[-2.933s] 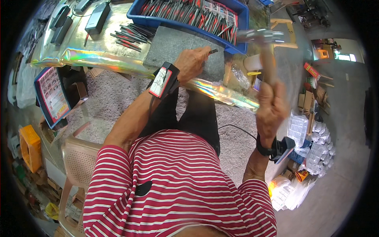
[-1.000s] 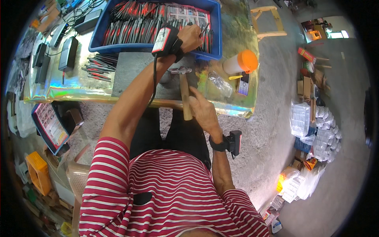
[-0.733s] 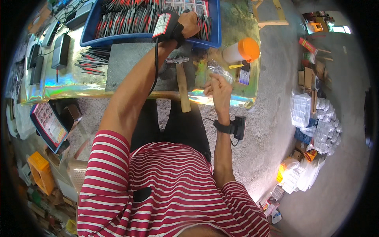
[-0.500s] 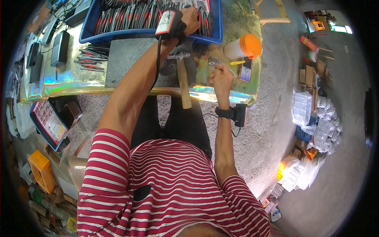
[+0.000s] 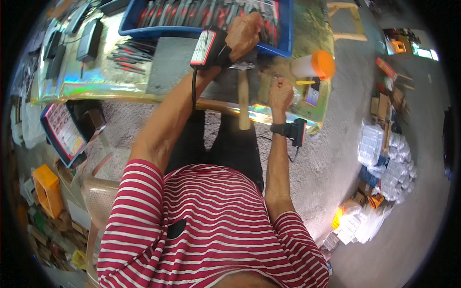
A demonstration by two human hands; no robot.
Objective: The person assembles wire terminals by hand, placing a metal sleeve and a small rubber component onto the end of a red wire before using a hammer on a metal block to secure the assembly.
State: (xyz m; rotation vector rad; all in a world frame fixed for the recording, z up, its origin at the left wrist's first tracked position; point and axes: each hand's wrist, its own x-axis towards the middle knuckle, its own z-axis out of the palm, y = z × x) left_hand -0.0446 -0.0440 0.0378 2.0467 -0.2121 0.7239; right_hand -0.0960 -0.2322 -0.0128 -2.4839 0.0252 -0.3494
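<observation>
Over the near wall of a blue bin (image 5: 201, 32), my left hand (image 5: 244, 36) has its fingers curled closed; motion blur hides what they hold. Many slim black-and-red tools (image 5: 192, 13) stand packed inside the bin. My right hand (image 5: 281, 95) is closed in a pinch above the tabletop, beside small shiny metal pieces (image 5: 277, 76); anything between its fingertips is too small to name. Between my hands, a hammer (image 5: 244, 103) rests with its head on a dark grey plate (image 5: 168, 72), its wooden handle jutting past the table's front edge.
Right of my right hand lies a pale jar (image 5: 303, 67) with an orange lid, near a small yellow item (image 5: 305, 82). More black-and-red tools (image 5: 130, 56) are piled left of the plate. Black boxes (image 5: 89, 42) with cables sit farther left. A chair (image 5: 101, 197) stands low left.
The whole view has shifted, so the table appears farther right. My left hand has drawn back toward me from among the tools. My right hand has moved slightly left over the table.
</observation>
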